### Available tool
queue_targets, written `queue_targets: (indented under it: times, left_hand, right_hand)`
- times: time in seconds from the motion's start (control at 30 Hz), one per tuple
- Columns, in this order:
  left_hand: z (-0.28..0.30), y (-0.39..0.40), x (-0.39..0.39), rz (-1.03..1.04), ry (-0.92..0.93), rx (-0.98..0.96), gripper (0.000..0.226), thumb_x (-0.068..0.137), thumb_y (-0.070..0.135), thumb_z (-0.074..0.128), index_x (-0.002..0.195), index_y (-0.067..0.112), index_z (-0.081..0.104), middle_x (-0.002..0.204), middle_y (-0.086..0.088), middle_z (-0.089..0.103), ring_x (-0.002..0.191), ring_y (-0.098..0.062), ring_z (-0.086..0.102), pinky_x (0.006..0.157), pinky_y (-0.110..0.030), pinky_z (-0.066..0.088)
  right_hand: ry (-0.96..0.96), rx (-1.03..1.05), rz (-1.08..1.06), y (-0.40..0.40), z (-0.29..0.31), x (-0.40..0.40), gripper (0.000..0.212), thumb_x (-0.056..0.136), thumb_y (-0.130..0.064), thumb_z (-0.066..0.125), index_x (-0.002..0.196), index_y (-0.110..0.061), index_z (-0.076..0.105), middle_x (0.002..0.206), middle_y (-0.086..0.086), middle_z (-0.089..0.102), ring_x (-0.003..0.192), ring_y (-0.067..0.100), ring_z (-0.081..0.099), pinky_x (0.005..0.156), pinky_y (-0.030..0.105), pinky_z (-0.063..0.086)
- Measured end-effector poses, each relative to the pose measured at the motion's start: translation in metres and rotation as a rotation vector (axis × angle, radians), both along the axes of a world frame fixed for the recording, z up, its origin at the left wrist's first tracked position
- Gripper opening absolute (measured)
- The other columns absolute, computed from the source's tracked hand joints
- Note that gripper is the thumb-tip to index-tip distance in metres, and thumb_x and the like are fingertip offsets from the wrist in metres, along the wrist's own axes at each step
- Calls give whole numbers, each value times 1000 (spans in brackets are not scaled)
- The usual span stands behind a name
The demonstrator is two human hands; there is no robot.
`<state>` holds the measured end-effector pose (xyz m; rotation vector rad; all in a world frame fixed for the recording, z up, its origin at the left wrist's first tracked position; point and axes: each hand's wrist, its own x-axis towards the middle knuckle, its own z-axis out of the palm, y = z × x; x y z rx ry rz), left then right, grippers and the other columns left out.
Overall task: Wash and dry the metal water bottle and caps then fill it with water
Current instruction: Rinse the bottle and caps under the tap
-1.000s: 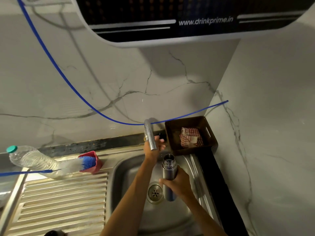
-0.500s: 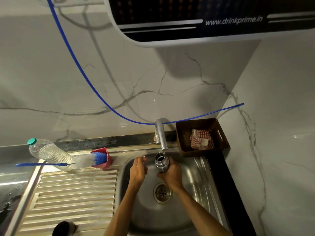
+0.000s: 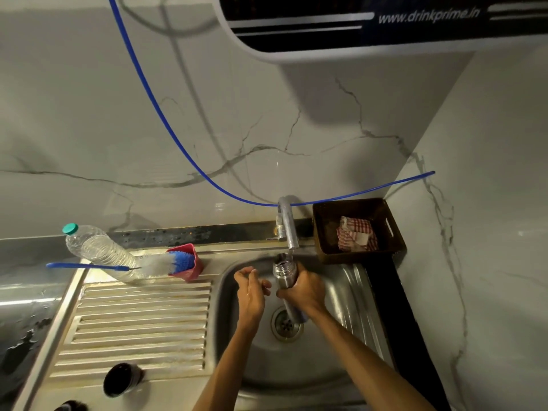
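Drainboard side first: your plastic bottle (image 3: pixel 98 247) lies tilted, with a brush (image 3: pixel 154 264) resting in a pink cup (image 3: pixel 189 266), and a dark cap (image 3: pixel 121 379) nearer you. Your left hand (image 3: pixel 252 289) hovers over the sink (image 3: pixel 350 292), grip loose, holding nothing. Your right hand (image 3: pixel 305 289) is clamped round the metal bottle (image 3: pixel 284 266), its mouth under the tap (image 3: pixel 289 229). A brown tray (image 3: pixel 394 232) holds a checked cloth (image 3: pixel 355 234).

A home kitchen. A stainless steel sink (image 3: pixel 350 295) with a ribbed draining board (image 3: pixel 139 321) sits below a marble-patterned wall (image 3: pixel 118 129). A tap (image 3: pixel 287 226) stands at the back of the basin. A wall-mounted water purifier (image 3: pixel 370 28) hangs above, and a bottle brush (image 3: pixel 160 262) rests in a pink cup (image 3: pixel 189 266).
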<state>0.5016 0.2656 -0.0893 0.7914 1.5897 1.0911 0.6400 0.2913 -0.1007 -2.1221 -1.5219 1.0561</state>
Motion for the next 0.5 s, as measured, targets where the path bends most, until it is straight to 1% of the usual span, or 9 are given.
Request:
queue_targets:
  times: [0.07,0.13,0.2,0.23,0.3,0.37,0.43,0.5]
  left_hand:
    - [2,-2,-1,77,-66,-69,22,113,31,36,126,16,46,97,-19,70,80,-23,65,72,-32,52]
    - [6,-1,-1,136,-166,-122,27,112,32,38,126,13,49,93,-15,68,80,-24,63,73,-35,51]
    - [10,3,-2,149,-214,-141,35,109,35,40,128,10,55,91,-12,69,78,-22,64,72,-36,51]
    - [11,4,-2,155,-231,-147,36,108,36,41,126,10,58,90,-11,69,77,-21,63,72,-35,51]
    - [19,4,-1,177,-301,-178,30,105,33,45,116,13,64,84,-8,67,72,-18,61,70,-35,49]
    - [31,4,-2,178,-367,-180,22,103,29,50,107,16,67,77,-3,65,68,-16,58,69,-34,48]
    - [41,5,-4,151,-381,-133,20,102,30,54,105,16,67,75,-2,63,69,-16,57,71,-35,47]
    - [47,5,-8,105,-374,-97,21,101,33,54,105,16,67,76,-2,64,70,-16,58,73,-36,47]
  right_hand:
    - [-25,13,-13,-1,5,0,69,63,-44,88,123,-27,59,108,-4,71,95,15,67,78,26,52]
    - [-51,24,17,0,7,2,71,61,-46,87,123,-31,56,108,-5,71,95,15,68,75,27,52]
    - [-34,8,-1,1,11,4,71,62,-44,89,124,-29,58,111,-2,71,93,14,66,68,21,49]
    - [-38,-9,16,1,12,5,72,63,-43,90,126,-26,59,113,-1,71,94,15,66,69,20,48]
    - [-68,-15,86,-1,13,8,73,64,-45,88,127,-26,58,115,-1,70,100,18,67,77,24,49]
    - [-64,-24,69,-6,16,9,70,63,-48,85,124,-28,57,105,-5,68,94,17,66,75,26,48]
    - [-76,-1,73,-10,16,12,66,63,-48,83,120,-30,57,97,-10,65,91,17,67,75,27,47]
    - [-78,-10,73,-14,16,16,67,61,-51,82,120,-31,58,98,-10,67,92,16,67,77,29,50]
